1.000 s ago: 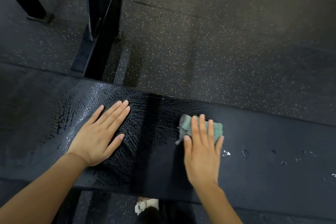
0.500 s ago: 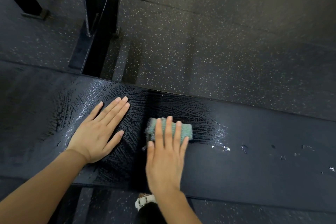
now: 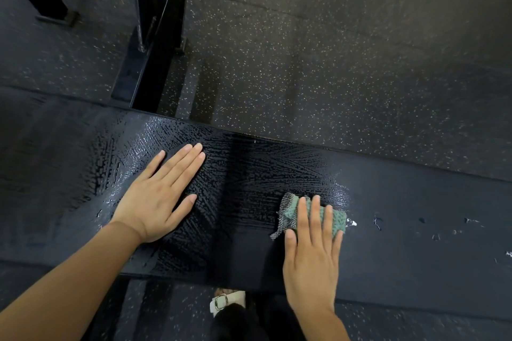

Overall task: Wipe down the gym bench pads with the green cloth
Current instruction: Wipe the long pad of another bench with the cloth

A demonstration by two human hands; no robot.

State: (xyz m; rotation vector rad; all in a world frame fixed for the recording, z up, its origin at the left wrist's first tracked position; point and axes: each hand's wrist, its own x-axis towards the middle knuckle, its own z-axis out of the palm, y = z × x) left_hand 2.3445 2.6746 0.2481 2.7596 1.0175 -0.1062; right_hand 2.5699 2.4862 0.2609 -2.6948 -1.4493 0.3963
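Note:
A long black bench pad [image 3: 415, 230] runs across the view, wet and streaked in its middle. My left hand [image 3: 158, 196] lies flat on the wet part, fingers straight and spread a little. My right hand [image 3: 313, 243] presses the folded green cloth [image 3: 336, 223] onto the pad with straight fingers; the cloth shows past my fingertips and at the left, where a grey frayed corner sticks out. Small white flecks dot the pad to the right of the cloth.
Beyond the pad lies dark speckled rubber flooring [image 3: 332, 63]. A black metal frame post and base [image 3: 158, 36] stand at the upper left. Below the pad's near edge a foot in a white buckled sandal [image 3: 224, 302] shows.
My right hand has slid the cloth back to the right along the pad after a stroke to the left. My left hand has stayed flat in place.

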